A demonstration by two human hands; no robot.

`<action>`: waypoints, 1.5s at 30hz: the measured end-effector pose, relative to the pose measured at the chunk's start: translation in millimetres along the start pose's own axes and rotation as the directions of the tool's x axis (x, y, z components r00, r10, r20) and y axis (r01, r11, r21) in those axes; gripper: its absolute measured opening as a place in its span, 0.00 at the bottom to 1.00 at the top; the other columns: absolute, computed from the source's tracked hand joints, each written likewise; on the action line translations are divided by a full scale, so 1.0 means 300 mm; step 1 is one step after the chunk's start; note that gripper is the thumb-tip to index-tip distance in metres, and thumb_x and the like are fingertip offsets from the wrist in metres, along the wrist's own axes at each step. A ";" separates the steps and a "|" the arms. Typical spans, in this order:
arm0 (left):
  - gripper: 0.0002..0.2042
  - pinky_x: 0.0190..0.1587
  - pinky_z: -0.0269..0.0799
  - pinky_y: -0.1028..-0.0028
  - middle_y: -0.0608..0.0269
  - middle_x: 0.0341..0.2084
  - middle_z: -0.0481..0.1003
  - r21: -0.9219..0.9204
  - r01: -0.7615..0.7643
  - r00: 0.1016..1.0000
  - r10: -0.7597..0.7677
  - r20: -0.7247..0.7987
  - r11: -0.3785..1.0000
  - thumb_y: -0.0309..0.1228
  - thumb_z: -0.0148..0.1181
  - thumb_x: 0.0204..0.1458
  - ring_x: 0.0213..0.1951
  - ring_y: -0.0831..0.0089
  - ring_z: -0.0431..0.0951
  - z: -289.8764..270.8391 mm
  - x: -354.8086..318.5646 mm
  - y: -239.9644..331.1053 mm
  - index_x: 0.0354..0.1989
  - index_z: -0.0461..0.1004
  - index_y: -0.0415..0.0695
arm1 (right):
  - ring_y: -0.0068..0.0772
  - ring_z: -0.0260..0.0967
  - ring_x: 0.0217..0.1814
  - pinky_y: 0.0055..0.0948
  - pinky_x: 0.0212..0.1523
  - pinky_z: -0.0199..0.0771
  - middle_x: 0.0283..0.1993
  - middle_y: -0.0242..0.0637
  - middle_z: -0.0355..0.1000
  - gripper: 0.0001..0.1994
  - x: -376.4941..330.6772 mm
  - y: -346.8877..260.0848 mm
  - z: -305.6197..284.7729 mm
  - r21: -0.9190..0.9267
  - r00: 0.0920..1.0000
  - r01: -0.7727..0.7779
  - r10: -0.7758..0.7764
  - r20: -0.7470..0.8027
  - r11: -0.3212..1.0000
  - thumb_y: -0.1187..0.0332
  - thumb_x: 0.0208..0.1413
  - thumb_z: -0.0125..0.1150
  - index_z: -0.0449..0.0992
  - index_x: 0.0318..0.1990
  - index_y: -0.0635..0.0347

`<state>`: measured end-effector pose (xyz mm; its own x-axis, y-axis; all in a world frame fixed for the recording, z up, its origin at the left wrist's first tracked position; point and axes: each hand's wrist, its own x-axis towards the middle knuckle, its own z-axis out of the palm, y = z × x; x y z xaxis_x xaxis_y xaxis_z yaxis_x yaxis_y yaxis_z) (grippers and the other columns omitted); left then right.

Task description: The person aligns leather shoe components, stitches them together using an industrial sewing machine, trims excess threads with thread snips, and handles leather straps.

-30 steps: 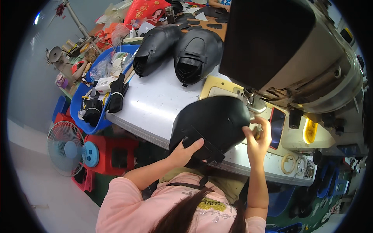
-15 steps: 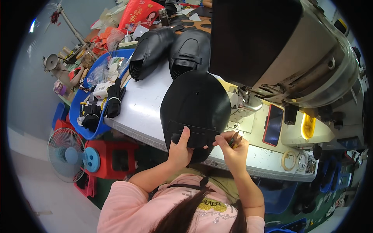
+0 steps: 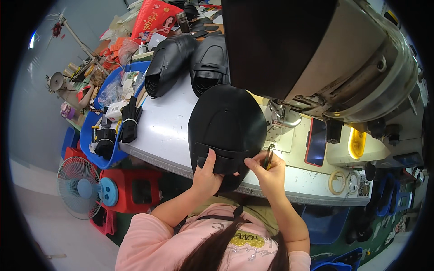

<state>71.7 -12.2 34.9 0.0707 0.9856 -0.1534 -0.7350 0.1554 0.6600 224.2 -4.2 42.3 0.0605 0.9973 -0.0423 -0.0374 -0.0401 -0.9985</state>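
Observation:
A black leather shoe upper (image 3: pixel 228 113) with a strap sewn across it is held up in front of me, over the table's near edge. My left hand (image 3: pixel 208 176) grips its lower end, the thumb lying on the strap (image 3: pixel 210 156) and the fingers hidden behind. At the strap's right end, my right hand (image 3: pixel 267 169) pinches with thumb and forefinger; whatever is in that pinch is too small to make out. Small pointed thread snips (image 3: pixel 269 159), dark with some yellow, are tucked in the same hand.
A large sewing machine (image 3: pixel 316 58) overhangs the right side, with a phone (image 3: pixel 316 142) lying on its bed. Stacked black uppers (image 3: pixel 169 63) stand behind on the white table (image 3: pixel 158 131). Blue baskets (image 3: pixel 101 156), a fan (image 3: pixel 83 187) and a red stool (image 3: pixel 133 187) are at the left.
The upper tilts slightly, its top having moved a little left and down. My right hand has shifted slightly left, and the snips in it point more upright. Both hands keep their hold.

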 end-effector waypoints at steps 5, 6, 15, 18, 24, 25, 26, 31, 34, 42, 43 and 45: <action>0.19 0.33 0.74 0.63 0.52 0.41 0.68 -0.027 0.068 0.998 -0.068 0.007 0.997 0.41 0.42 0.56 0.39 0.61 0.73 -0.010 -0.001 0.005 0.51 0.55 0.42 | 0.15 0.59 0.26 0.14 0.27 0.59 0.30 0.28 0.67 0.25 0.031 -0.003 0.006 0.164 0.996 0.051 -0.038 -0.081 0.985 0.72 0.31 0.70 0.68 0.41 0.65; 0.20 0.34 0.74 0.63 0.53 0.41 0.68 -0.029 0.104 0.994 -0.102 0.048 0.994 0.41 0.43 0.56 0.40 0.62 0.73 -0.013 -0.003 0.006 0.51 0.55 0.42 | 0.15 0.59 0.26 0.14 0.27 0.59 0.30 0.28 0.67 0.25 0.038 0.016 -0.020 0.162 0.996 0.049 -0.037 -0.077 0.986 0.72 0.31 0.70 0.68 0.41 0.65; 0.21 0.37 0.72 0.62 0.54 0.42 0.68 -0.068 0.216 0.975 -0.219 -0.043 0.974 0.41 0.44 0.55 0.42 0.62 0.71 0.023 -0.018 0.005 0.52 0.56 0.42 | 0.28 0.66 0.44 0.27 0.47 0.65 0.43 0.35 0.69 0.29 0.039 -0.011 -0.062 0.433 0.925 -0.320 0.179 0.336 0.842 0.79 0.30 0.66 0.66 0.47 0.64; 0.19 0.40 0.72 0.65 0.54 0.39 0.69 -0.107 0.309 0.951 -0.309 0.012 0.945 0.41 0.44 0.55 0.39 0.64 0.72 0.017 -0.017 0.013 0.49 0.60 0.39 | 0.28 0.66 0.43 0.27 0.47 0.65 0.42 0.35 0.69 0.27 0.043 -0.008 -0.063 0.414 0.938 -0.279 0.154 0.310 0.867 0.79 0.31 0.66 0.67 0.46 0.65; 0.10 0.41 0.68 0.68 0.54 0.39 0.67 0.748 0.109 0.725 -0.567 0.390 0.654 0.32 0.49 0.53 0.39 0.63 0.71 -0.102 -0.065 0.051 0.37 0.68 0.39 | 0.26 0.67 0.41 0.27 0.46 0.65 0.39 0.35 0.70 0.24 0.041 -0.040 -0.082 0.345 0.952 -0.238 0.147 0.270 0.908 0.80 0.32 0.65 0.69 0.43 0.66; 0.08 0.40 0.68 0.67 0.53 0.38 0.68 0.766 -0.498 0.801 -0.122 0.585 0.406 0.28 0.50 0.49 0.39 0.62 0.70 -0.092 -0.070 0.062 0.36 0.68 0.40 | 0.26 0.67 0.40 0.26 0.45 0.65 0.39 0.34 0.70 0.23 0.041 -0.043 -0.082 0.348 0.951 -0.235 0.140 0.275 0.907 0.80 0.32 0.65 0.69 0.43 0.66; 0.07 0.40 0.67 0.67 0.53 0.36 0.68 0.573 -0.808 0.536 0.231 0.812 -0.136 0.23 0.52 0.44 0.39 0.60 0.70 -0.083 -0.069 0.067 0.34 0.68 0.41 | 0.26 0.67 0.40 0.26 0.45 0.65 0.39 0.34 0.70 0.23 0.043 -0.046 -0.085 0.350 0.953 -0.233 0.143 0.266 0.907 0.80 0.32 0.65 0.69 0.43 0.66; 0.12 0.42 0.69 0.58 0.47 0.39 0.68 0.202 -0.922 0.164 0.140 0.977 -0.331 0.22 0.57 0.36 0.42 0.54 0.70 0.002 0.106 0.014 0.33 0.67 0.37 | 0.26 0.67 0.39 0.26 0.44 0.66 0.38 0.35 0.70 0.22 0.051 -0.064 -0.089 0.320 0.923 -0.315 0.210 0.322 0.894 0.79 0.33 0.65 0.69 0.42 0.67; 0.10 0.36 0.73 0.63 0.48 0.35 0.71 0.115 -0.920 0.068 0.137 0.988 -0.376 0.22 0.58 0.36 0.38 0.54 0.72 0.038 0.147 0.031 0.29 0.68 0.35 | 0.27 0.68 0.39 0.26 0.44 0.67 0.39 0.37 0.70 0.22 0.079 -0.060 -0.112 0.351 0.941 -0.273 0.174 0.289 0.896 0.79 0.33 0.65 0.69 0.42 0.67; 0.09 0.36 0.72 0.66 0.51 0.33 0.72 0.173 -0.945 0.088 0.294 0.952 -0.278 0.20 0.58 0.33 0.38 0.58 0.74 0.117 0.321 0.039 0.27 0.71 0.36 | 0.11 0.49 0.15 0.13 0.13 0.45 0.20 0.23 0.61 0.15 0.119 -0.042 -0.238 0.269 0.953 -0.259 0.201 0.224 0.928 0.73 0.36 0.66 0.68 0.33 0.61; 0.11 0.36 0.72 0.67 0.53 0.33 0.72 0.160 -0.939 0.077 0.268 0.960 -0.304 0.20 0.58 0.31 0.38 0.59 0.73 0.129 0.336 0.041 0.28 0.71 0.36 | 0.11 0.49 0.14 0.13 0.14 0.46 0.19 0.23 0.60 0.13 0.127 -0.055 -0.242 0.309 0.970 -0.212 0.163 0.178 0.927 0.72 0.37 0.66 0.67 0.29 0.60; 0.12 0.37 0.72 0.68 0.53 0.33 0.72 0.160 -0.938 0.083 0.253 0.964 -0.306 0.20 0.58 0.30 0.38 0.59 0.73 0.151 0.361 0.047 0.28 0.71 0.37 | 0.11 0.48 0.13 0.12 0.14 0.45 0.16 0.22 0.58 0.11 0.141 -0.092 -0.240 0.322 0.988 -0.145 0.122 0.091 0.936 0.70 0.39 0.65 0.66 0.23 0.57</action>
<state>99.4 99.8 60.9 0.4704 0.1843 0.8630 0.2666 -0.9619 0.0601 299.6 34.6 65.5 -0.0359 0.9864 -0.1607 -0.3648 -0.1626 -0.9168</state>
